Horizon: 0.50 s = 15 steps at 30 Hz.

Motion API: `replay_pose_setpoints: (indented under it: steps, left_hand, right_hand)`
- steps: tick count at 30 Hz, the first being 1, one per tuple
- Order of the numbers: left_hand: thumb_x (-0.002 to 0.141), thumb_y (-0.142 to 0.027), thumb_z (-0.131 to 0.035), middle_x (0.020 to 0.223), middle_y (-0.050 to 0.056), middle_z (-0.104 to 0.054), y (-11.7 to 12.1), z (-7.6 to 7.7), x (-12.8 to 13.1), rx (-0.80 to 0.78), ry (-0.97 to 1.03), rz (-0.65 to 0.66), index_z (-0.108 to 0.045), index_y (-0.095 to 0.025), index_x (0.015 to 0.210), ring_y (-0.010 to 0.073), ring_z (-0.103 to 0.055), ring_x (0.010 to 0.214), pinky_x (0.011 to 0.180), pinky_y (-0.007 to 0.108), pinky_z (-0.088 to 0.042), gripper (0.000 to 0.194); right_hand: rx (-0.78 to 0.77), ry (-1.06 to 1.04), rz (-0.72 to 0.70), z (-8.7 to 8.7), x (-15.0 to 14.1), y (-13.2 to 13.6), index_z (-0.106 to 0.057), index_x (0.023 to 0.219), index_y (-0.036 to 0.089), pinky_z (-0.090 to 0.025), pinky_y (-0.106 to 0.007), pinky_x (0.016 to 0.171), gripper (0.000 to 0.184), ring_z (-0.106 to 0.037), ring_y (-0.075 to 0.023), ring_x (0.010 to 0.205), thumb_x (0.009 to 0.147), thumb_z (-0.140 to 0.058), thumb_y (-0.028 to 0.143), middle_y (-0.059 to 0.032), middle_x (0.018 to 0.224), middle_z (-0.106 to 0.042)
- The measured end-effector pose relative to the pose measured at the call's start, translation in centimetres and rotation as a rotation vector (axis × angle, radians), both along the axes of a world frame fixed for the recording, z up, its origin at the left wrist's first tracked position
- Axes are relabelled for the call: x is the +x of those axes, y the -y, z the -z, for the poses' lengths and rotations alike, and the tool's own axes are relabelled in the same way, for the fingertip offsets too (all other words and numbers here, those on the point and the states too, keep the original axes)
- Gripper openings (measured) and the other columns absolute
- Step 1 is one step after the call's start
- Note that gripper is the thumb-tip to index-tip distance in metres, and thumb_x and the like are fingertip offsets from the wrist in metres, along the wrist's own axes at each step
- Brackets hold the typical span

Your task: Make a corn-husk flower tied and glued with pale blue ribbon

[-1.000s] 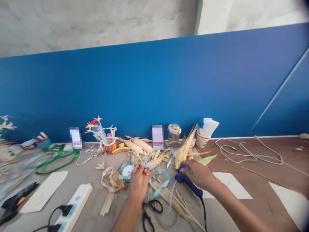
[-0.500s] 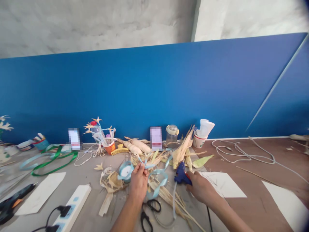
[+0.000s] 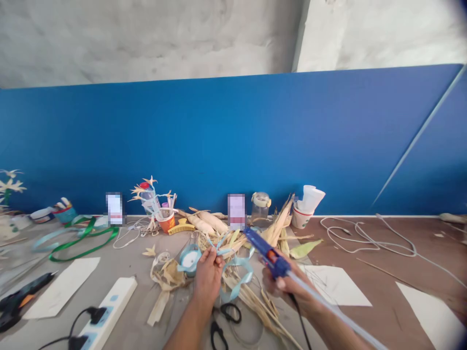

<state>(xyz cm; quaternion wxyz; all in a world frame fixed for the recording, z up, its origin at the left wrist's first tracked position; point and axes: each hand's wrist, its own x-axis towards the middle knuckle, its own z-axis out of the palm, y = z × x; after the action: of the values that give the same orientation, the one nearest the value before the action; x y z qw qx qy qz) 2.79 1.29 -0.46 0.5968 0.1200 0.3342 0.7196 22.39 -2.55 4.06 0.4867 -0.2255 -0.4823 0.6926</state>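
My left hand (image 3: 209,272) is closed in a pinch on a light blue ribbon-wrapped stem (image 3: 218,244), which stands out above the fingertips. My right hand (image 3: 282,282) is wrapped around a blue glue gun (image 3: 268,253), its nozzle pointing up and to the left. A long clear glue stick (image 3: 328,308) sticks out of its back end over my forearm. Loose blue ribbon (image 3: 239,274) curls between my hands, and its roll (image 3: 189,259) lies just left of my left hand. Dried corn husks (image 3: 255,299) are spread under and behind both hands.
Black scissors (image 3: 228,316) lie near the front. A white power strip (image 3: 113,308) and a black glue gun (image 3: 25,299) are on the left. Along the blue partition (image 3: 219,146) stand a cup with husk flowers (image 3: 167,222), a phone (image 3: 237,212), a jar (image 3: 260,207) and a paper cup (image 3: 302,216).
My right hand has lifted the blue glue gun off the table beside the husks and swung its nozzle up and leftward. My left hand stays almost still with the blue stem.
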Motion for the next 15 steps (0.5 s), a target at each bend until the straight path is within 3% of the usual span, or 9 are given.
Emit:
replay_pose_setpoints:
  steps: [2, 4, 6, 9, 15]
  left_hand:
    - [0.061, -0.016, -0.073, 0.055, -0.006, -0.047, 0.0, -0.1, 0.0, -0.002, 0.007, -0.007, -0.054, -0.016, 0.064, 0.0056, -0.042, 0.047, 0.045, 0.018, -0.034, 0.019]
    - [0.06, -0.017, -0.074, 0.053, -0.007, -0.046, 0.0, -0.2, -0.1, 0.0, 0.009, -0.006, -0.054, -0.016, 0.063, 0.0056, -0.042, 0.046, 0.045, 0.018, -0.034, 0.02]
    - [0.057, -0.019, -0.076, 0.052, -0.007, -0.045, 0.0, -0.3, -0.1, 0.001, 0.002, -0.009, -0.053, -0.016, 0.062, 0.0054, -0.042, 0.046, 0.044, 0.017, -0.034, 0.024]
    - [0.052, -0.022, -0.08, 0.051, -0.007, -0.047, 0.0, -0.3, -0.1, -0.008, -0.02, -0.039, -0.053, -0.015, 0.063, 0.0049, -0.042, 0.044, 0.043, 0.016, -0.034, 0.03]
    - [0.045, -0.026, -0.084, 0.051, -0.008, -0.049, -0.1, -0.1, -0.1, -0.031, -0.039, -0.089, -0.054, -0.014, 0.065, 0.0034, -0.043, 0.043, 0.044, 0.015, -0.037, 0.038]
  right_hand:
    - [0.059, 0.075, 0.035, 0.6, -1.8, -0.4, -0.057, 0.086, 0.016, -0.032, -0.022, 0.052, 0.039, -0.045, -0.0107, 0.056, 0.062, -0.072, 0.043, 0.0001, 0.063, -0.055]
    - [0.035, 0.137, 0.025, 1.2, -3.1, -0.8, -0.056, 0.082, 0.015, -0.032, -0.022, 0.053, 0.033, -0.044, -0.0102, 0.054, 0.071, -0.064, 0.046, 0.0, 0.059, -0.055]
    - [0.002, 0.143, -0.011, 1.8, -3.8, -1.1, -0.056, 0.086, 0.014, -0.03, -0.021, 0.049, 0.039, -0.039, -0.0081, 0.048, 0.067, -0.066, 0.046, 0.0037, 0.054, -0.05]
    - [-0.052, 0.238, 0.042, 2.6, -4.4, -1.3, -0.057, 0.094, 0.014, -0.031, -0.021, 0.048, 0.045, -0.039, -0.0073, 0.047, 0.06, -0.072, 0.039, 0.0067, 0.054, -0.046]
    - [0.015, 0.574, 0.236, 3.8, -5.0, -1.5, -0.063, 0.089, 0.013, -0.045, -0.027, 0.053, 0.039, -0.053, -0.0146, 0.054, 0.064, -0.066, 0.043, -0.0006, 0.062, -0.059]
